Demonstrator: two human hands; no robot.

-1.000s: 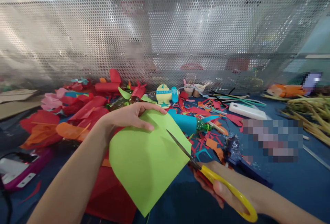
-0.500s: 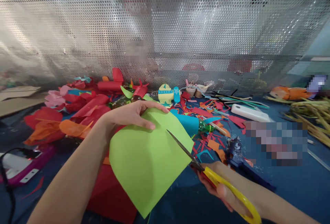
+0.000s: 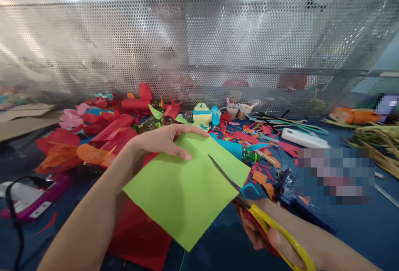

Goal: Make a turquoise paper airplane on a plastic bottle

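Note:
My left hand grips the far edge of a lime-green sheet of paper, thumb on top and the other fingers behind it. In my right hand is a pair of scissors with yellow and red handles. One blade lies over the right part of the green sheet, its tip pointing up and left; the other blade is hidden beneath. A slit seems to run along the blade, with a flap of paper on its far side. Under the green sheet lies red paper.
Behind stands a perforated metal panel. Red paper shapes and an orange paper piece lie left, near a purple power strip. At right are paper scraps, a dark blue glue gun and a white bar-shaped object.
The green sheet has flattened and its corners have spread out, with the right corner shifted further right. The scissors have moved slightly right and their handles have opened a little more.

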